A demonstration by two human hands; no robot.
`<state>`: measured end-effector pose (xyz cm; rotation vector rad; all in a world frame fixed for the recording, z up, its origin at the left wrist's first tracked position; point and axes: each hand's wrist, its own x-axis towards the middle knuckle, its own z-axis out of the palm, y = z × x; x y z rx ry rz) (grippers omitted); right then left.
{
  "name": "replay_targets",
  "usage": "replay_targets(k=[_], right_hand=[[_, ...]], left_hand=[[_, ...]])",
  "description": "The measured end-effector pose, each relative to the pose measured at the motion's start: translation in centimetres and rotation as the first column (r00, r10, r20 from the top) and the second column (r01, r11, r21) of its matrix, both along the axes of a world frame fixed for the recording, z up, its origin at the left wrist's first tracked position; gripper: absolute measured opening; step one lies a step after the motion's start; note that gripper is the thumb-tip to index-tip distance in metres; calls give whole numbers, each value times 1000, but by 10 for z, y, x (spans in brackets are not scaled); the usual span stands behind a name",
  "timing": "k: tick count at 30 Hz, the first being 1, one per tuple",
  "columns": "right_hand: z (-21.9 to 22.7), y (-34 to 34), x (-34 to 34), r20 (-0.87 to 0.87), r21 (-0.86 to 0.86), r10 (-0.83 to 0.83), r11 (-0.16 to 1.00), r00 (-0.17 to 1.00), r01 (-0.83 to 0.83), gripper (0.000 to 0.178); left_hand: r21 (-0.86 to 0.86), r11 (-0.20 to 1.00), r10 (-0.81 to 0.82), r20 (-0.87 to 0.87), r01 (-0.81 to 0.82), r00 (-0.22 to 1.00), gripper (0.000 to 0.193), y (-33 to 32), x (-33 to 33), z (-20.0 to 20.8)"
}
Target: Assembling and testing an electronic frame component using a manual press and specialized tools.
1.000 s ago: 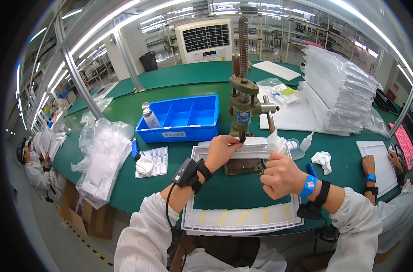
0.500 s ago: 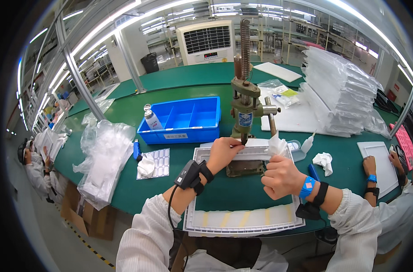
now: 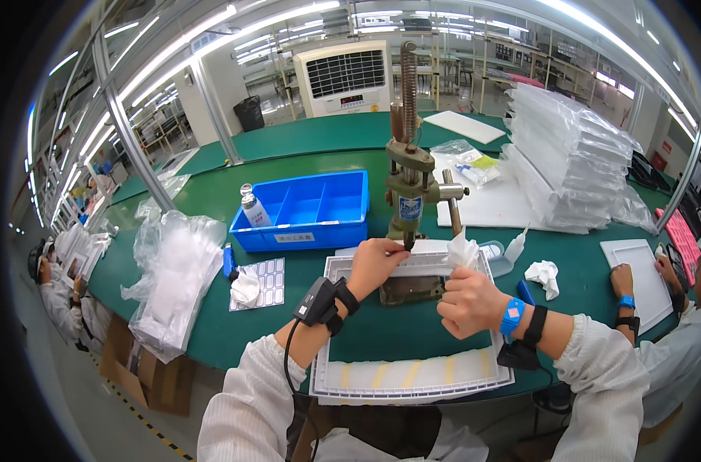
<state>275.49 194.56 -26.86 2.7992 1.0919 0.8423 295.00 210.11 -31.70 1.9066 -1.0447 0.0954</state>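
A green hand press (image 3: pixel 409 185) stands at the middle of the bench, its dark tip pointing down at the far side of a white rectangular frame (image 3: pixel 412 391). Beside that tip, the thumb and fingers of my left hand (image 3: pixel 375 266) are pinched together over the frame's far strip; what they hold is too small to make out. My right hand (image 3: pixel 472 302) is closed in a fist around the lower end of the press lever (image 3: pixel 453 204), and a crumpled white tissue (image 3: pixel 463 251) sticks up out of the fist. The frame's near strip carries yellowish tape bands.
Behind my left hand is a blue divided bin (image 3: pixel 300 219) with a bottle (image 3: pixel 255 206). Plastic-wrapped parts (image 3: pixel 173 285) lie left; a tall wrapped stack (image 3: pixel 562 158) stands right. Near my right hand are a squeeze bottle (image 3: pixel 517 245) and crumpled tissue (image 3: pixel 543 277). A co-worker's hands (image 3: pixel 624 279) are far right.
The whole view has shifted slightly. Both hands keep nearly the same places and grips, at the press tip and on the lever.
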Motion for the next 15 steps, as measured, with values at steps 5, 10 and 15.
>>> replay_targets(k=[5, 10, 15], right_hand=[[-2, 2, -1, 7, 38, -20, 999, 1000, 20, 20], [13, 3, -6, -15, 58, 0, 998, 1000, 1, 19], [57, 7, -13, -139, 161, 47, 987, 989, -24, 18]], left_hand=[[13, 1000, 9, 21, -9, 1000, 21, 1, -1, 0], [16, 1000, -6, 5, 6, 1000, 25, 1, -2, 2], [-16, 1000, -11, 22, 12, 1000, 23, 2, 1, 1]])
